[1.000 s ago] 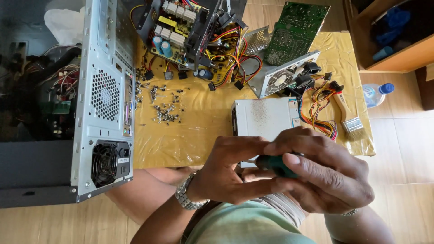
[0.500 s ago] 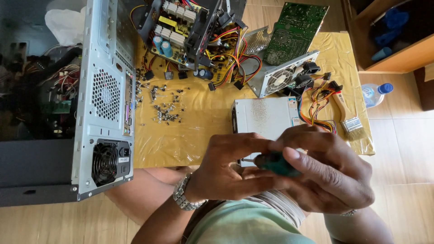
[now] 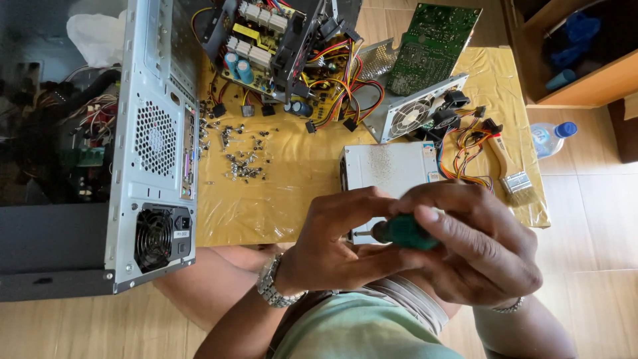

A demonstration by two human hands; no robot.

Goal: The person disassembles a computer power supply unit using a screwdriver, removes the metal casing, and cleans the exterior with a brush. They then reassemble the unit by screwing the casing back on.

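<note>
My right hand (image 3: 482,249) wraps around a green tool handle (image 3: 404,232), close under the camera. My left hand (image 3: 332,242), with a metal watch (image 3: 269,287) on the wrist, pinches the handle's left end with fingers and thumb. Both hands hover over the near edge of a grey metal power supply box (image 3: 389,169) lying on a yellow-covered table (image 3: 279,199). The tool's tip is hidden by my fingers.
An open silver computer case (image 3: 156,146) stands at left. Loose screws (image 3: 242,163) lie scattered beside it. An opened power supply with coloured wires (image 3: 286,46), a fan unit (image 3: 415,113), a green circuit board (image 3: 432,46), a paintbrush (image 3: 512,169) and a plastic bottle (image 3: 548,136) lie farther off.
My hands have shifted slightly around the green handle, the left fingers sliding along it. Everything on the table has stayed put.
</note>
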